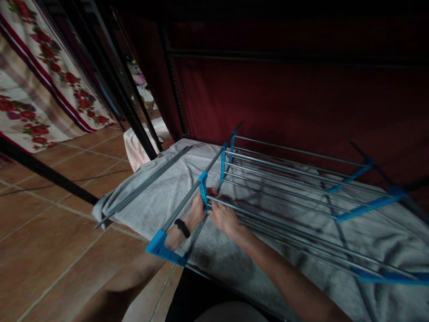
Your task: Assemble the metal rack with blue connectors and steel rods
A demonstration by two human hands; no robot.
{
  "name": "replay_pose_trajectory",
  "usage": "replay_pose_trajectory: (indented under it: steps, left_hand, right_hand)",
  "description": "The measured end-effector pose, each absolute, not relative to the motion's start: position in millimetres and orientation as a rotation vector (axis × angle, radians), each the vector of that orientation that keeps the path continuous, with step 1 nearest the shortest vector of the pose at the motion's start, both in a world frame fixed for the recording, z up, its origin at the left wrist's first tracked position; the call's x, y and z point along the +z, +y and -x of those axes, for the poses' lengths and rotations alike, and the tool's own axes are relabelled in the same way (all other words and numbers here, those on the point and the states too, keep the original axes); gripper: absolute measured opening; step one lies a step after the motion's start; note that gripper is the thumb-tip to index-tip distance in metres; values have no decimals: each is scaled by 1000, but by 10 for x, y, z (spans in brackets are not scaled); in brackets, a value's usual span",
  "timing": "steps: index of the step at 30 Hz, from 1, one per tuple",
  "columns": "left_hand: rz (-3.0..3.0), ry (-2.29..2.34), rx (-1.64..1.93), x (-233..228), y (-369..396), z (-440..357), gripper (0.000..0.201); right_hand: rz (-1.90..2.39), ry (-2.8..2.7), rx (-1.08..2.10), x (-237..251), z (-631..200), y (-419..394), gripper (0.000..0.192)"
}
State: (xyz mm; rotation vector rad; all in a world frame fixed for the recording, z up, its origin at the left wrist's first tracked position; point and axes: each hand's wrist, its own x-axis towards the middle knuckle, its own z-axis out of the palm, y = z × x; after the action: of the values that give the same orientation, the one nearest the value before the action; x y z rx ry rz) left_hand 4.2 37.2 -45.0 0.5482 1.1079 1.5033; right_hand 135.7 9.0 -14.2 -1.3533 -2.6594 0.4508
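A partly assembled drying rack of grey metal rods and blue plastic brackets lies across a grey blanket [144, 170]. My left hand [197, 209], a black band on its wrist, is closed on a blue bracket [203, 181] that sits on a long side tube [182, 205]. Close beside it, my right hand [224, 217] grips the end of a metal rod [264, 212] where it meets that bracket. The fingertips are partly hidden behind the bracket and rod. A triangular blue end piece [164, 250] joins the tubes at the near corner, below my left wrist.
Several loose grey tubes [144, 185] lie on the blanket to the left. Blue brackets [365, 210] hold the rods' far ends at right. Black metal posts [127, 89] rise at left, beside a floral cloth [43, 80]. Dark red fabric [284, 98] hangs behind, with tiled floor [50, 232] at left.
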Motion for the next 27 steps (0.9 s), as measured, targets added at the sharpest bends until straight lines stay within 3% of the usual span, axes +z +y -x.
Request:
replay_pose_trajectory:
  steps: [5, 9, 17, 27]
  left_hand:
    - [-673, 1047, 1605, -238, 383, 52, 31]
    - [-980, 1016, 1500, -44, 398, 39, 33]
    - [-1034, 1076, 1379, 9, 368, -39, 50]
    - [-1083, 1010, 1223, -25, 425, 12, 60]
  right_hand:
    - [1026, -2688, 115, 46, -1756, -263, 44]
    - [1228, -2581, -33, 247, -1845, -166, 41]
    - [1412, -2675, 176, 191, -1784, 61, 35]
    - [1369, -2696, 110, 212, -1820, 56, 34]
